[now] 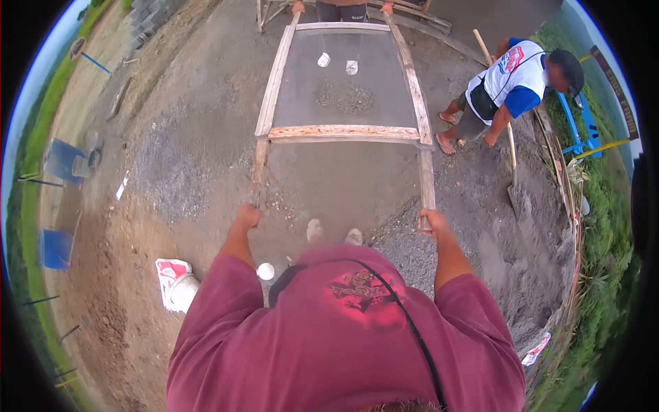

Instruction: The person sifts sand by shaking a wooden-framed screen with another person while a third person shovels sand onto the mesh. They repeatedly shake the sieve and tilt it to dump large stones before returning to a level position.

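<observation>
A wooden-framed screen (343,132) stretches out in front of me, with fine mesh inside its frame. My left hand (248,216) is closed around the end of its left handle (259,172). The right handle (427,180) has my right hand (434,224) wrapped round its end. On the mesh lie a small heap of gravel (345,98) and two whitish pieces (351,67). Another person's hands (298,7) hold the far ends of the frame. Sandy ground shows between the handles.
At the right, a co-worker (508,75) bends over with a shovel (512,154). A white bucket (183,291) lies at lower left beside a red and white sack. Blue containers (55,248) stand farther left; grey blocks (152,15) are stacked at the back.
</observation>
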The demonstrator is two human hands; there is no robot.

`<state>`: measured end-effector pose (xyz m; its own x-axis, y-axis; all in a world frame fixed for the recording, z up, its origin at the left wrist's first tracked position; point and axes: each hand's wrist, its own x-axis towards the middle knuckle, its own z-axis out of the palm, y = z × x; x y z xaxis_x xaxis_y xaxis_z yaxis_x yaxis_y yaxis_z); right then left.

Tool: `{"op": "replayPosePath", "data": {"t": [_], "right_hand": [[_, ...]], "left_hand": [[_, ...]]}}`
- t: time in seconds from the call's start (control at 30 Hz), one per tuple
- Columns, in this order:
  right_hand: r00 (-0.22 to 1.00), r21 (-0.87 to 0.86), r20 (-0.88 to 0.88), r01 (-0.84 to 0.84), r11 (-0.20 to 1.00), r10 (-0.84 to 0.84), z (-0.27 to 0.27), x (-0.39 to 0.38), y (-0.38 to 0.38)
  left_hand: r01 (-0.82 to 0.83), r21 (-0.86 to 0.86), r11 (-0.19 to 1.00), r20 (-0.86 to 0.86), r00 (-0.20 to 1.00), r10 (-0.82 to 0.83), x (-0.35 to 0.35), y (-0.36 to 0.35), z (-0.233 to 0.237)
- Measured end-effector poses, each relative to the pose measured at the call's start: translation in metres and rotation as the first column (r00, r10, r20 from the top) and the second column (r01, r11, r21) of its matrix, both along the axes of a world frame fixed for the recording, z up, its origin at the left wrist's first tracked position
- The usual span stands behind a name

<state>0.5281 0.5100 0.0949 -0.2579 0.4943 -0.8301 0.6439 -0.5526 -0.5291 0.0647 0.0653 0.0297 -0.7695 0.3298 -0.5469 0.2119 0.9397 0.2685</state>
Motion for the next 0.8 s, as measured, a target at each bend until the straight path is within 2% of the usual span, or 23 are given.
{"op": "replayPosePath", "data": {"t": [0.03, 0.07, 0.1, 0.17, 0.23, 0.3, 0.33, 0.37, 0.4, 0.43, 0.47, 0.5, 0.53, 0.6, 0.67, 0.7, 0.73, 0.8], "right_hand": [[0.999, 0.02, -0.042, -0.002, 1.0, 0.003, 0.014, -0.024, 0.033], [1.0, 0.047, -0.03, -0.007, 0.999, 0.009, 0.043, -0.047, 0.058], [1.0, 0.055, -0.004, -0.023, 0.998, 0.023, 0.069, -0.068, 0.08], [0.999, 0.063, 0.026, -0.043, 0.997, 0.041, 0.093, -0.078, 0.09], [0.999, 0.06, 0.027, -0.041, 0.997, 0.04, 0.101, -0.078, 0.084], [1.0, 0.057, 0.018, -0.015, 0.998, 0.014, 0.054, -0.04, 0.049], [0.999, 0.059, -0.025, 0.026, 0.998, -0.025, 0.023, -0.011, 0.023], [0.999, 0.052, -0.044, 0.017, 0.998, -0.014, -0.003, 0.023, -0.003], [0.999, 0.072, -0.005, 0.042, 0.997, -0.042, -0.031, 0.059, -0.03], [1.0, 0.118, 0.013, 0.023, 0.993, -0.024, -0.051, 0.099, -0.06], [0.998, 0.151, 0.064, -0.002, 0.988, -0.008, -0.078, 0.142, -0.084], [0.982, 0.138, 0.147, -0.138, 0.981, 0.118, -0.07, 0.171, -0.104], [0.968, 0.263, 0.114, -0.247, 0.933, 0.224, -0.068, 0.202, -0.129], [0.967, 0.292, 0.149, -0.24, 0.926, 0.204, -0.04, 0.212, -0.143], [0.961, 0.126, 0.274, 0.01, 0.992, -0.045, 0.026, 0.167, -0.147], [0.988, 0.212, 0.154, -0.06, 0.975, 0.027, 0.0, 0.173, -0.14], [0.993, 0.299, 0.041, -0.119, 0.947, 0.112, -0.049, 0.185, -0.129], [0.996, 0.201, -0.055, -0.053, 0.978, 0.065, -0.07, 0.169, -0.113]], "left_hand": [[-0.027, 0.028, 0.999, 0.033, 0.999, 0.026, -0.024, 0.035, 0.037], [-0.051, 0.104, 0.993, -0.039, 0.998, 0.056, -0.053, 0.057, 0.038], [-0.073, 0.127, 0.989, -0.011, 0.997, 0.075, -0.075, 0.077, 0.061], [0.183, 0.096, 0.978, -0.061, 0.982, -0.178, -0.066, 0.106, 0.148], [0.033, 0.121, 0.992, 0.018, 0.999, -0.036, -0.065, 0.089, 0.111], [-0.056, 0.136, 0.989, 0.055, 0.997, 0.048, -0.027, 0.059, 0.082], [-0.052, 0.084, 0.995, 0.015, 0.999, 0.05, 0.004, 0.036, 0.06], [-0.004, 0.065, 0.998, -0.154, 0.988, 0.014, 0.039, 0.004, 0.027], [-0.11, 0.083, 0.99, 0.051, 0.993, 0.106, 0.077, -0.018, 0.035], [-0.087, -0.022, 0.996, 0.099, 0.991, 0.089, 0.108, -0.049, 0.016], [-0.252, -0.058, 0.966, 0.371, 0.893, 0.255, 0.131, -0.094, -0.026], [-0.131, -0.024, 0.991, 0.377, 0.917, 0.13, 0.161, -0.118, -0.024], [0.039, -0.047, 0.998, 0.234, 0.972, -0.026, 0.185, -0.164, -0.073], [0.023, 0.047, 0.999, 0.28, 0.959, -0.035, 0.211, -0.177, -0.042], [-0.003, 0.065, 0.998, 0.313, 0.95, -0.017, 0.211, -0.154, 0.002], [-0.017, 0.039, 0.999, 0.319, 0.948, 0.004, 0.206, -0.139, 0.02], [-0.059, -0.004, 0.998, 0.329, 0.943, 0.057, 0.192, -0.121, 0.029], [-0.143, -0.089, 0.986, 0.34, 0.926, 0.165, 0.165, -0.087, 0.046]]}}
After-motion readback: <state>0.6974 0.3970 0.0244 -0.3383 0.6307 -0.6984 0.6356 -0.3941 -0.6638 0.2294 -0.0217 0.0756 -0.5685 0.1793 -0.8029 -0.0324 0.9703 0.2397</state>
